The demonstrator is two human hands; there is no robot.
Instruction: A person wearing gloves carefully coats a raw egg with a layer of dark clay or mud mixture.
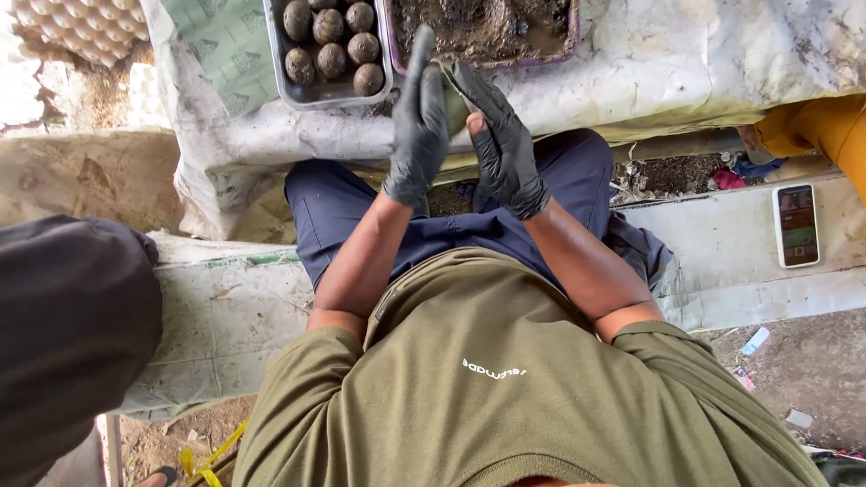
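Note:
Both my hands wear black gloves and are raised in front of me, palms facing each other. My left hand (pixel 417 126) and my right hand (pixel 500 136) press a small greenish object (pixel 455 107) between them; most of it is hidden by the gloves. Just beyond my fingertips a grey metal tray (pixel 275 54) holds several round mud-coated balls (pixel 332 59). Beside it a second tray (pixel 575 19) is filled with wet dark mud (pixel 485 13). I sit with my dark blue trousers under my arms.
A dirty white sheet (pixel 700 52) covers the low table bearing the trays. A phone (pixel 796 224) lies on the bench at right, near another person's orange sleeve (pixel 848 148). A person in dark clothing (pixel 43 343) sits at left. Egg cartons (pixel 76 35) lie at top left.

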